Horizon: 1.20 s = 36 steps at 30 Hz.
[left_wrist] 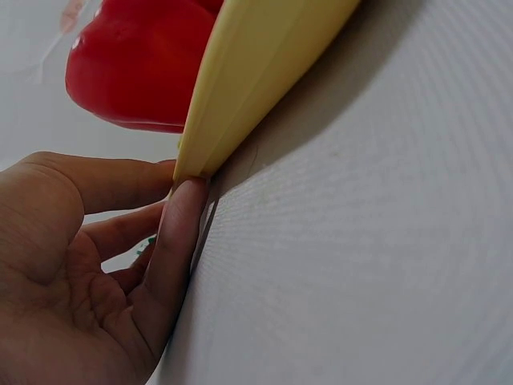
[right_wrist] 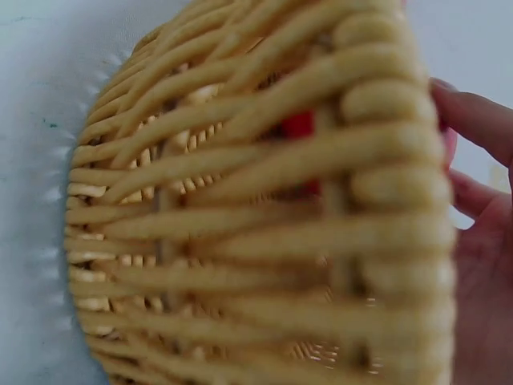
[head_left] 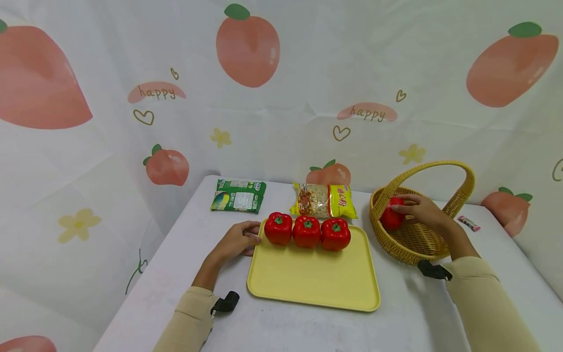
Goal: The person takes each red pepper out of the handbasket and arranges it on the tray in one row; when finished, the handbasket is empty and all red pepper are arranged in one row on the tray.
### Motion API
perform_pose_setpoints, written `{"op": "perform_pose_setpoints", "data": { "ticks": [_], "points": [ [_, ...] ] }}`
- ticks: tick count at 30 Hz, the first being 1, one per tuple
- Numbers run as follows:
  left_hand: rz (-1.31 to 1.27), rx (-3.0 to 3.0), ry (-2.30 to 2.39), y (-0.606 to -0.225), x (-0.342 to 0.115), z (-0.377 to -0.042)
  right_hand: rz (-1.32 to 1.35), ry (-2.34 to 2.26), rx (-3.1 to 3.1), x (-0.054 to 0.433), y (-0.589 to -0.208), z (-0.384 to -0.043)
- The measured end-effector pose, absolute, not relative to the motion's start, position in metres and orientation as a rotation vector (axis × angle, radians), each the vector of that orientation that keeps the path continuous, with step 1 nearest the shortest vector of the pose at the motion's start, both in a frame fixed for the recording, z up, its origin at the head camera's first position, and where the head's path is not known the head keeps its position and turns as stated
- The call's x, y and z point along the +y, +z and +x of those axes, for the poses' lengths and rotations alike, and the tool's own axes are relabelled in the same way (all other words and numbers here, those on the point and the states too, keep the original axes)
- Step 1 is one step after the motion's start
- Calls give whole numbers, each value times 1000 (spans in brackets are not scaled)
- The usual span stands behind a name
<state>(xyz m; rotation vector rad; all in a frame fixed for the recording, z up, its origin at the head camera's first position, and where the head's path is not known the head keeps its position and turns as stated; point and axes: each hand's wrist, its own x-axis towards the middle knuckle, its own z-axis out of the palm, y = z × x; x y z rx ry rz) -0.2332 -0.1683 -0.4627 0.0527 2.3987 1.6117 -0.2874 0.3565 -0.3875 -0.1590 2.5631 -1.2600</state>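
Observation:
In the head view, three red bell peppers (head_left: 306, 231) stand in a row along the far side of a yellow tray (head_left: 312, 278). My left hand (head_left: 237, 239) pinches the tray's left edge near its far corner; the left wrist view shows thumb and finger meeting at the rim. Inside the wicker basket (head_left: 406, 252) on the right, my right hand (head_left: 424, 211) holds another red bell pepper (head_left: 391, 217), its stem out of sight. From the right wrist, the basket's woven wall hides most of that pepper and part of the hand.
A green packet (head_left: 239, 195) lies at the back left of the white table (head_left: 308, 327). Behind the tray is a yellow and clear food bag (head_left: 325, 200). The basket's tall handle (head_left: 468, 183) arches over it. To its right lies a small pink wrapped stick (head_left: 469, 223).

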Motion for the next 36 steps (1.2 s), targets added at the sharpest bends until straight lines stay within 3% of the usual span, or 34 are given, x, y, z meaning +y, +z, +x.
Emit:
{"op": "perform_pose_setpoints", "data": {
  "ticks": [20, 36],
  "points": [
    [48, 2397, 1598, -464, -169, -235, -206, -1267, 2796, 371, -376, -231],
    [31, 2399, 1589, -461, -168, -234, -427, -1455, 2826, 337, -363, -188]
  ]
}}
